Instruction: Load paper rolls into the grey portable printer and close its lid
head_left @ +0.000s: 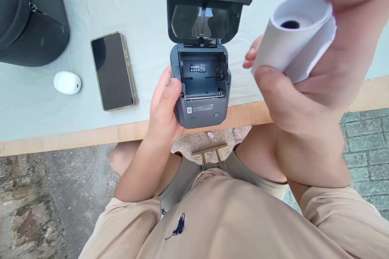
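Note:
My left hand grips the left side of a dark portable label printer near the table's front edge. The printer's lid is swung up and back, baring the roll bay, which has no roll in it. Off to the right and raised close to the camera, my right hand is closed around a white paper roll. A dark core shows inside the roll, and its loose paper end sticks out on the right side. The roll is apart from the printer.
A smartphone lies on the pale cloth left of the printer. Beside it is a small white rounded case. A black zippered bag stands at the far left. The table's wooden edge runs in front of my knees.

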`<control>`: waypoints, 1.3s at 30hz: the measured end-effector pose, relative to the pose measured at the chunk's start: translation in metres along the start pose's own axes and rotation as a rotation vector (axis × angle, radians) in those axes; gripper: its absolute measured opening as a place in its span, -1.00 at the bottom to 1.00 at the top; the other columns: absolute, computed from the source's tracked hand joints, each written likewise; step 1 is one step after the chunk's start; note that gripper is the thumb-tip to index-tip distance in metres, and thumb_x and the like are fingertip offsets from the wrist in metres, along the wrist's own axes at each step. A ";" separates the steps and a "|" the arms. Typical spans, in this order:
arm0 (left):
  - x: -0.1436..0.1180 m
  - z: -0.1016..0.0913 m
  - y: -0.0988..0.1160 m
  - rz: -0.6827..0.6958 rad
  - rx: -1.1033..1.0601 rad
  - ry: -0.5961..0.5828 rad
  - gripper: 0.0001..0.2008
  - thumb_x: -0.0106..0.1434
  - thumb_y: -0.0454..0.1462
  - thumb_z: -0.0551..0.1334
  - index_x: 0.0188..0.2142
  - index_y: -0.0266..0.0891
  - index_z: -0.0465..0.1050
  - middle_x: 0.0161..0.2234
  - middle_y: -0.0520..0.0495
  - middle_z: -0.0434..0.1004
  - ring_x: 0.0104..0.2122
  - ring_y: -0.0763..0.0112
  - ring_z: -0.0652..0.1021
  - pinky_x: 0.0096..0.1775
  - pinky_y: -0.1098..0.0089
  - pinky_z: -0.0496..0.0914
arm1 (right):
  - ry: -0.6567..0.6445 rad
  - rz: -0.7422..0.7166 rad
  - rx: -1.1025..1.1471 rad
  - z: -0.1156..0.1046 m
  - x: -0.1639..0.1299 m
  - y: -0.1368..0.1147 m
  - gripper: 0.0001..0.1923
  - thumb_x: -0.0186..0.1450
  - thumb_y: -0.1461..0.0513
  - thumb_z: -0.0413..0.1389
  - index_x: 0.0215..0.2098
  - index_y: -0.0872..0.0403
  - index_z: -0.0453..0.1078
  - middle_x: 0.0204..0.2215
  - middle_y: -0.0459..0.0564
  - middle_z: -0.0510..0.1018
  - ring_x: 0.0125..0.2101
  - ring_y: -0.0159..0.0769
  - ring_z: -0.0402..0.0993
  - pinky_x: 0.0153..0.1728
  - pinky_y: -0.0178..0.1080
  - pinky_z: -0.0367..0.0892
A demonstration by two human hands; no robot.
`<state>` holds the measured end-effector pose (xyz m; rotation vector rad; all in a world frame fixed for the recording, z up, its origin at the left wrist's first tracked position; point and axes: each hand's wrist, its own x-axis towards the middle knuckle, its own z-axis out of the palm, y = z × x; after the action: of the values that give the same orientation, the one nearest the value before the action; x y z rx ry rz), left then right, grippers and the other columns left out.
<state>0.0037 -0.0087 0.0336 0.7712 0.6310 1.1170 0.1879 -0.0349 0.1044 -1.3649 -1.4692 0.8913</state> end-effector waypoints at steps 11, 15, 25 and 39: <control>-0.004 0.002 0.002 0.068 0.021 0.117 -0.75 0.38 -0.09 0.17 -0.06 -0.15 0.41 -0.05 -0.06 0.59 0.05 0.23 0.58 0.17 0.17 0.42 | -0.022 -0.179 -0.358 0.006 0.002 0.046 -0.42 0.24 0.30 0.10 0.19 -0.19 0.14 0.17 -0.04 0.30 0.12 -0.20 0.36 0.16 -0.03 0.46; -0.003 0.000 0.001 0.081 0.011 0.177 -0.76 0.33 -0.04 0.18 -0.12 -0.07 0.45 -0.11 -0.02 0.60 0.10 0.16 0.55 0.16 0.15 0.43 | -0.072 -0.142 -0.582 0.009 0.003 0.053 -0.63 0.20 0.32 0.12 -0.02 -0.05 0.34 -0.14 0.03 0.47 -0.03 -0.16 0.43 -0.01 -0.03 0.48; -0.003 -0.001 0.000 0.079 -0.035 0.141 -0.77 0.34 -0.09 0.22 -0.09 -0.11 0.45 -0.13 0.01 0.60 0.12 0.16 0.53 0.23 0.12 0.38 | -0.016 -0.053 -0.542 0.001 0.001 0.048 -0.55 0.17 0.21 0.24 0.02 -0.06 0.29 -0.13 0.02 0.51 -0.14 -0.19 0.48 -0.06 -0.05 0.44; 0.000 0.000 -0.001 0.074 0.030 0.051 -0.71 0.35 -0.05 0.21 -0.05 -0.14 0.47 -0.03 -0.04 0.60 0.22 0.12 0.44 0.21 0.17 0.38 | 0.232 -0.443 -0.282 0.022 0.005 0.018 -0.67 0.32 0.18 0.15 0.04 -0.22 0.34 -0.02 -0.19 0.54 0.03 -0.33 0.44 -0.04 -0.21 0.48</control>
<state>0.0043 -0.0092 0.0325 0.7992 0.6681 1.2005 0.1732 -0.0261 0.0811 -1.2182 -1.6643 0.2433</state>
